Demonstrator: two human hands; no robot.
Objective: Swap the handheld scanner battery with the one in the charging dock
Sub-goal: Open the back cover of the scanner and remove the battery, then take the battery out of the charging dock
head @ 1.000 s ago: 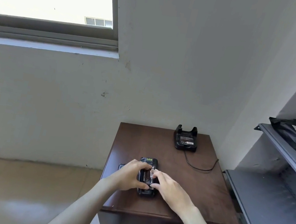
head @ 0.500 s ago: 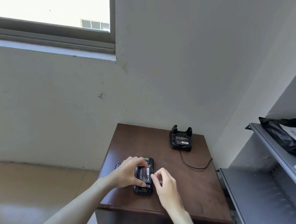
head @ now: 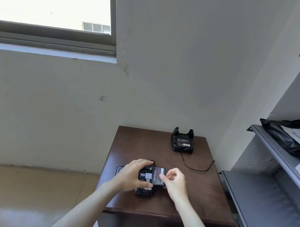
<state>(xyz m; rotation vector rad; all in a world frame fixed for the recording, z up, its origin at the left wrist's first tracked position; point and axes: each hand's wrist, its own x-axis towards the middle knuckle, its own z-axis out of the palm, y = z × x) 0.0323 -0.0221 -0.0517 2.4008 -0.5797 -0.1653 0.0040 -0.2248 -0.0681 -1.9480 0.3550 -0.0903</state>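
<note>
The black handheld scanner (head: 143, 191) lies face down on the brown table (head: 201, 196), its battery bay open. My left hand (head: 131, 175) grips the scanner body from the left. My right hand (head: 174, 182) pinches the black scanner battery (head: 158, 175) and holds it tilted up out of the bay on the right side. The black charging dock (head: 182, 143) stands at the table's far edge with another battery (head: 183, 142) seated in it, label up.
A thin black cable (head: 195, 166) runs from the dock toward the right wall. A flat dark cover (head: 119, 168) lies left of the scanner, mostly hidden by my left hand. Grey metal shelves (head: 269, 201) with a black bag (head: 283, 136) stand to the right.
My right hand has lifted the battery up and to the right out of the scanner's bay. My left hand has stayed on the scanner. The camera has shifted slightly.
</note>
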